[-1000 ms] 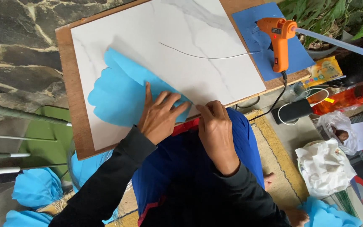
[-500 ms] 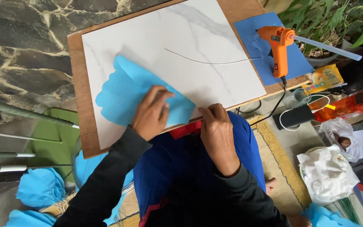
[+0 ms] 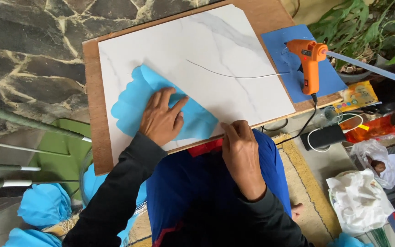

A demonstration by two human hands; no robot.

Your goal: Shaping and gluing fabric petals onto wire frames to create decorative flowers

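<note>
Blue paper (image 3: 133,105) with a scalloped edge lies flat on the white marbled board (image 3: 234,45), directly under the left hand (image 3: 162,118) and spreading out beyond its fingertips. That hand is open, fingers spread, palm pressing the paper down. The right hand (image 3: 241,153) sits just beside the paper's near corner, fingers curled over the board's near edge, gripping nothing else. An orange glue gun (image 3: 309,64) stands well apart, beyond the right hand.

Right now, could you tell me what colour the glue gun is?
Orange glue gun, clearest in the head view.
</note>
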